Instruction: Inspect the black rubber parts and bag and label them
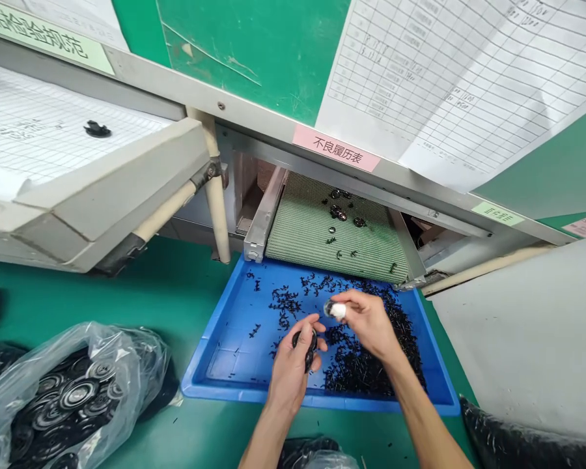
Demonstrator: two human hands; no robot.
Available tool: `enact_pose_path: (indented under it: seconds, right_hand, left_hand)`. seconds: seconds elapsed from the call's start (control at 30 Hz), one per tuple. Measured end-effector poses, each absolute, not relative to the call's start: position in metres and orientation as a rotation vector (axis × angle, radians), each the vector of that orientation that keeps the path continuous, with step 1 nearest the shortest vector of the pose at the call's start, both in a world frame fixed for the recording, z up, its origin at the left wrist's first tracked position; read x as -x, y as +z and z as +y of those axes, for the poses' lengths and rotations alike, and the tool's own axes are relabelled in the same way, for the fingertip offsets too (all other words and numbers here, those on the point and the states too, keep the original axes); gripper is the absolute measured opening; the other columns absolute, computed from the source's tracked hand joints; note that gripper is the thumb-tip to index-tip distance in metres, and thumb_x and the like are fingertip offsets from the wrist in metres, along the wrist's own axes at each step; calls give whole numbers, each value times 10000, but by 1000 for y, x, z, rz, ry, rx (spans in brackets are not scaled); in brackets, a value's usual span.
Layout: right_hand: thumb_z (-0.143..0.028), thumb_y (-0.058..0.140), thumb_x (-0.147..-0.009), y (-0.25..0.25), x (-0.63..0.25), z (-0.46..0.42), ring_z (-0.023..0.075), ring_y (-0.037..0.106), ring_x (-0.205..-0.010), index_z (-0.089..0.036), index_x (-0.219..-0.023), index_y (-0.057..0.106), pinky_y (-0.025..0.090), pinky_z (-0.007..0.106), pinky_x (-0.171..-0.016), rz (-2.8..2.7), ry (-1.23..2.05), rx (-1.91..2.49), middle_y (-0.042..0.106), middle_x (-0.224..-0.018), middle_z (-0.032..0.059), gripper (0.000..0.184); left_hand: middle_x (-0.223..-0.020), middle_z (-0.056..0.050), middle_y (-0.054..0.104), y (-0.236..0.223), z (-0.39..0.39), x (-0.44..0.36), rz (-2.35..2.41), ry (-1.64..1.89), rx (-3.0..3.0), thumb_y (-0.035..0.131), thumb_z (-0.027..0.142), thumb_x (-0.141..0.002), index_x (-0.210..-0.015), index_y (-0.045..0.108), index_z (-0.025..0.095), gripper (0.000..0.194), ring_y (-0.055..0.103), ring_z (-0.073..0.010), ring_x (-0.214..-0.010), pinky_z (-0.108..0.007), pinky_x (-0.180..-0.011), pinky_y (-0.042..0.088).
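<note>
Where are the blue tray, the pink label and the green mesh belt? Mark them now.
blue tray [224, 394], head view, front rim
pink label [335, 148], head view, middle of its printed text
green mesh belt [293, 228], head view, bare left part
</note>
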State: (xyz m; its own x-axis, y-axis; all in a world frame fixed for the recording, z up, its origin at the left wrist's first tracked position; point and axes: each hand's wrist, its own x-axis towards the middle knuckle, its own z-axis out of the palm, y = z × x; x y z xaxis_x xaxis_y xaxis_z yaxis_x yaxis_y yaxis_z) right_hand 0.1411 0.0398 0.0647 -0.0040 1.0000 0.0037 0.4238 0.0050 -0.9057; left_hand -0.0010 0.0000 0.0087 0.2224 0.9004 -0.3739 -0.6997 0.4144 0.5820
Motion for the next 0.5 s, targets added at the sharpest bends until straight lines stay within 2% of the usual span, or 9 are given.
enact_pose_path:
  seconds: [0.1, 0.17, 0.27, 0.37, 0.43, 0.5]
  right_hand:
    - [-250, 512, -829, 49, -119, 23, 134, 547, -506, -208, -810, 682, 408, 230, -488, -1542, 947, 1578, 592, -570, -14, 176]
    - [-195, 448, -862, 48, -116, 19, 136, 562, -528, -225, -897, 670, 434, 240, -565, -1720, 875, 1620, 598, -582, -20, 227]
    - [-88, 390, -851, 63, -129, 30, 160, 606, -693, -240, -1023, 646, 438, 262, -708, -2106, 643, 1710, 666, -797, 27, 344]
    - [-95, 387, -862, 87, -144, 63, 205, 602, -862, -222, -1098, 631, 429, 286, -768, -2154, 238, 1830, 638, -1049, 91, 362]
    - [-139, 379, -890, 101, -148, 95, 224, 596, -881, -220, -1200, 585, 426, 306, -783, -2079, 41, 1849, 633, -1039, 98, 381]
    - [-167, 372, -904, 111, -148, 129, 228, 591, -866, -223, -1274, 540, 424, 314, -770, -2068, -42, 1853, 638, -996, 96, 411]
  left_hand:
    - [-649, -10, 576, 5, -2, -3, 791, 1124, -459, 674, 480, -771, -1064, 650, 133, 455, 442, -64, -485, -173, -400, 286]
    - [-587, 15, 536, 4, -2, -4, 832, 1139, -502, 687, 470, -760, -1038, 654, 125, 444, 400, -57, -451, -176, -400, 283]
    - [-585, 12, 551, 4, -2, -2, 884, 1174, -466, 690, 454, -761, -993, 652, 131, 400, 429, -64, -462, -174, -412, 305]
    - [-783, -52, 645, 9, -1, 0, 872, 1197, -395, 668, 442, -781, -956, 638, 150, 342, 560, -106, -581, -182, -438, 367]
    - [-968, -100, 661, 12, -1, 1, 844, 1192, -367, 652, 441, -792, -1007, 624, 161, 354, 621, -146, -671, -196, -439, 396]
    - [-1051, -128, 656, 14, -1, 2, 833, 1175, -365, 648, 441, -794, -1099, 605, 170, 410, 644, -168, -694, -205, -429, 403]
